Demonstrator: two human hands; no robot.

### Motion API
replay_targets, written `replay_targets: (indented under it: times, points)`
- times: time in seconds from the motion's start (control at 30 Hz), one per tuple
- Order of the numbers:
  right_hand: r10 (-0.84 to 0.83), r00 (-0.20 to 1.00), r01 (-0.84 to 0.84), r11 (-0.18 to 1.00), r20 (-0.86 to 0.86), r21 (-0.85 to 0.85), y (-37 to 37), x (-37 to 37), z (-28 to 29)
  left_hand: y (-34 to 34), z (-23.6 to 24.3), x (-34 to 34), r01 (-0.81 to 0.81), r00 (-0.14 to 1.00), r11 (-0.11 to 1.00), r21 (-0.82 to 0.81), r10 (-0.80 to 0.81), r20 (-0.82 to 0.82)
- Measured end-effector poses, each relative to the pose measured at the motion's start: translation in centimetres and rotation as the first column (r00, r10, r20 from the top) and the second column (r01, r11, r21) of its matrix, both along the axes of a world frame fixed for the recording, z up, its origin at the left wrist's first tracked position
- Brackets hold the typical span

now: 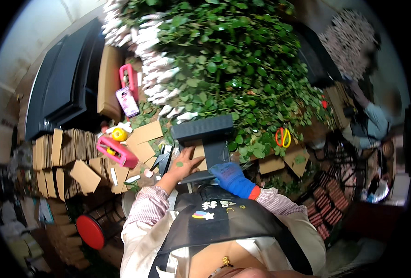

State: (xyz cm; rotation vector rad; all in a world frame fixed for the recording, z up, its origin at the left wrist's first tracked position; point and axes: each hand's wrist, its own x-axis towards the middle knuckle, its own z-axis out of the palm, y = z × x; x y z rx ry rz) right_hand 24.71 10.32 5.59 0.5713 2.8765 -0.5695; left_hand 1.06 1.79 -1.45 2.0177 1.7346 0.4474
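My bare left hand [186, 166] rests with fingers spread on a tan cardboard piece [197, 149] inside a black ridged tray [200, 127]. Just to its right, my right hand [233, 180], in a blue glove with an orange cuff, has its fingers curled at the tray's lower right edge, by some clear plastic; what they grip is unclear. Black pieces [163, 160], perhaps a tool, lie left of my left hand, among loose cardboard [147, 132].
Rose stems [233, 55] with white-wrapped heads fill the back. At left are cardboard stacks [69, 153], pink dispensers [117, 153], a yellow round object [119, 134] and a red stool [90, 231]. Yellow-handled scissors [286, 138] lie right. A co-worker [372, 123] works at far right.
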Motion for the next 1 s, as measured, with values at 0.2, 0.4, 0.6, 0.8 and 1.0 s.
replay_targets:
  times: [0.2, 0.4, 0.6, 0.8, 1.0]
  points:
    - [-0.132, 0.929, 0.002, 0.935, -0.345, -0.354, 0.7, 1.2, 2.2, -0.3, -0.2, 0.8, 0.058, 0.997, 0.998, 0.011, -0.057, -0.051]
    - [-0.385, 0.549, 0.319, 0.917, -0.742, -0.239, 16.4, -2.0, 2.8, -0.2, 0.6, 1.1, 0.062, 0.997, 0.998, -0.007, -0.062, -0.050]
    - [-0.515, 0.826, 0.564, 0.747, -0.230, 0.351, 20.8, -0.7, -4.3, -0.2, 0.3, 1.1, 0.046, 0.996, 0.999, -0.027, -0.048, -0.077]
    - [-0.422, 0.901, 0.430, 0.845, -0.097, 0.319, 15.2, 5.5, -11.2, -0.3, 0.1, 1.4, 0.027, 0.998, 0.999, -0.018, -0.028, -0.048]
    - [-0.501, 0.824, 0.545, 0.829, -0.264, 0.124, 21.7, 1.7, -0.7, -0.5, 0.9, 1.5, 0.000, 0.998, 1.000, -0.025, -0.001, -0.066]
